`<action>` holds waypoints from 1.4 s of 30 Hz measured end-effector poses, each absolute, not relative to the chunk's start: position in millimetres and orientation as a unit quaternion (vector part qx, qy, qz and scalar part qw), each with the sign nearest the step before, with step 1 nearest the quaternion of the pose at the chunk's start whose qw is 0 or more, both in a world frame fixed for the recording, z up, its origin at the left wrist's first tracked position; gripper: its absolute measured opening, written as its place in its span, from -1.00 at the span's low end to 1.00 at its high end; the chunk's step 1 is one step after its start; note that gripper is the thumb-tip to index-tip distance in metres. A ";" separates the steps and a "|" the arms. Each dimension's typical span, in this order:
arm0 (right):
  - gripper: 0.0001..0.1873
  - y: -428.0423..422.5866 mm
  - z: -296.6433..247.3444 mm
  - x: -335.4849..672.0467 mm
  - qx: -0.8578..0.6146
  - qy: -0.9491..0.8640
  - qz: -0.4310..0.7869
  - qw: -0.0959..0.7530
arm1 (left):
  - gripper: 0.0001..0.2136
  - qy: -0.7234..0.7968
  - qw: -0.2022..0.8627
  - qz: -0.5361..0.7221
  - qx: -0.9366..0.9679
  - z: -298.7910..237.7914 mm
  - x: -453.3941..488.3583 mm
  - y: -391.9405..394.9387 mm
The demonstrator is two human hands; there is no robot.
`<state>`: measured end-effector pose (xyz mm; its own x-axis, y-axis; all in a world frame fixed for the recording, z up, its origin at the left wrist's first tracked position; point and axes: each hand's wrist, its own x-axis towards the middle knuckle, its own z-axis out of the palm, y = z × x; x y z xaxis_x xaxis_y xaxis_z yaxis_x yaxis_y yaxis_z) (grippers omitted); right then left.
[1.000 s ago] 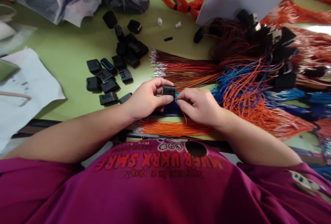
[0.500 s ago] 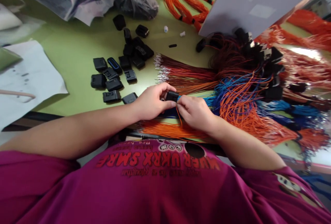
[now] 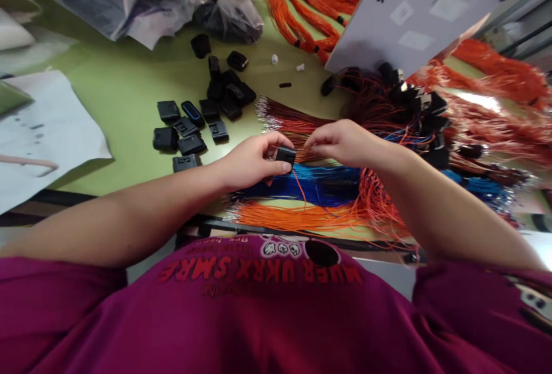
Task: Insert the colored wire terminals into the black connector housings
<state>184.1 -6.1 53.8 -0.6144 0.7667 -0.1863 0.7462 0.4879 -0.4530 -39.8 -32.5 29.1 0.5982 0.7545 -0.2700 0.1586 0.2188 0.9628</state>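
Observation:
My left hand [image 3: 252, 158] pinches a black connector housing [image 3: 285, 156] between thumb and fingers, above the wire bundles. An orange wire [image 3: 299, 187] hangs from the housing's lower right. Just right of it, my right hand [image 3: 334, 141] reaches over the brown wires [image 3: 308, 139] with its fingers bent together; whether a wire is between the fingertips is hidden. Below both hands lie blue wires [image 3: 332, 181] and, nearest my body, orange wires [image 3: 284, 214], with silvery terminals at their left ends.
Several loose black housings [image 3: 190, 144] lie to the left on the green table [image 3: 129, 86]. White paper [image 3: 64, 115] is at far left, plastic bags [image 3: 235, 14] at the back. A grey panel [image 3: 388, 23] stands at back right, beside orange wire bundles [image 3: 302, 23] and finished-looking harnesses [image 3: 422, 100].
My right hand has left the housing and moved right and up to the brown wires. My left hand keeps the housing, the orange wire still hanging from it. The view has shifted slightly.

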 end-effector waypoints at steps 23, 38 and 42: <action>-0.82 -23.1 44.9 179.3 -0.386 -0.836 0.307 0.242 | -0.66 0.365 0.759 0.253 0.476 20.3 -36.6 -25.4; -0.79 -37.0 40.0 177.1 -0.431 -0.838 0.215 0.256 | -0.61 0.315 0.797 0.281 0.432 9.0 -37.8 -19.1; -0.73 -40.1 41.1 175.6 -0.394 -0.882 0.141 0.218 | -0.60 0.318 0.796 0.282 0.432 9.6 -37.4 -19.3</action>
